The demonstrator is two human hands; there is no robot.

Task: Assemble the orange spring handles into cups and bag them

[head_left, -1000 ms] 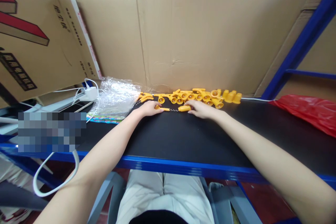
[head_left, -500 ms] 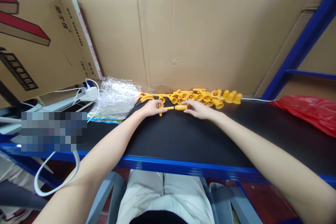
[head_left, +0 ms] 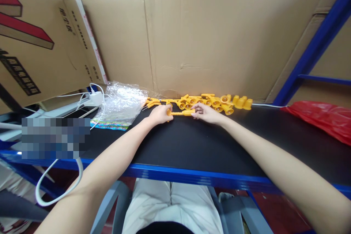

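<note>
The left hand (head_left: pixel 161 113) and right hand (head_left: pixel 206 113) are sitting closer together than a second ago, the gap in the yellow rod (head_left: pixel 181 113) closing. Each grip is pinching shut on one end of it. The rod is lying between them, low over the table (head_left: pixel 192 142), just nearer than the yellow pile (head_left: pixel 219 100).

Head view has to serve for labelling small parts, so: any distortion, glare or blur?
Head view: the wide-angle lens stretches the forearms toward the bottom corners; lighting is soft and even, with faint shadows; there is glare on the clear plastic bag; a pixelated block masks part of the left; the yellow rod held by left hand and right hand looks small and soft.
</note>
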